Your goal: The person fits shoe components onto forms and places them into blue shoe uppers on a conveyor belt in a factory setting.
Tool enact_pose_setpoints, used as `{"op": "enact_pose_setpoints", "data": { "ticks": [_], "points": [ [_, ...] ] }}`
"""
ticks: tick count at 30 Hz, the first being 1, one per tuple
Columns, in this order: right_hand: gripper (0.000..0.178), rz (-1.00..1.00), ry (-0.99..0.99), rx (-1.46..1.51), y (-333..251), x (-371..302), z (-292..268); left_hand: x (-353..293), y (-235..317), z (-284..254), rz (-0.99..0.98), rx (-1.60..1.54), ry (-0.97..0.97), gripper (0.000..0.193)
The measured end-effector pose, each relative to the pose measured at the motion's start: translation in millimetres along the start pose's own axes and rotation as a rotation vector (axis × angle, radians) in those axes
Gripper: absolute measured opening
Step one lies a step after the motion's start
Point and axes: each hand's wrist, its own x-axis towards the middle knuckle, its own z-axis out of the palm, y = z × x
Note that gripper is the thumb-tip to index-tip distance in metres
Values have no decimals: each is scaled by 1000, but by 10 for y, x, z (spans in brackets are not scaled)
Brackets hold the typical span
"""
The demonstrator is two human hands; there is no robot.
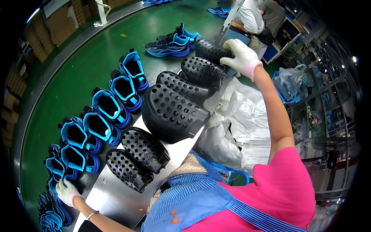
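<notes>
Blue shoes (101,107) line the green belt (81,69) beside the steel worktop (112,193). The right hand (241,58), fingers curled, grips a black perforated mould (211,51). The left hand (67,192) rests loosely closed on a shoe (54,210).

Bright, even overhead light; soft glare on the green belt (96,58) and metal table (112,197). Fisheye bends edges, corners go black, far background is blurred.
</notes>
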Motion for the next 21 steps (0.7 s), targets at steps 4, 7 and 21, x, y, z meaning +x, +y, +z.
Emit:
{"op": "enact_pose_setpoints", "data": {
  "ticks": [4, 7, 21],
  "points": [
    [41, -23, -43, 35, -6, 112, -73, -248, 187, -30, 62, -110, 85, 39],
    [44, -46, -15, -2, -7, 83, 19, -317, 194, -11, 105, -246, 106, 35],
    [47, -31, -11, -55, -245, 2, 167, -441, -110, 226, 113, -574, 48, 33]
  ]
}}
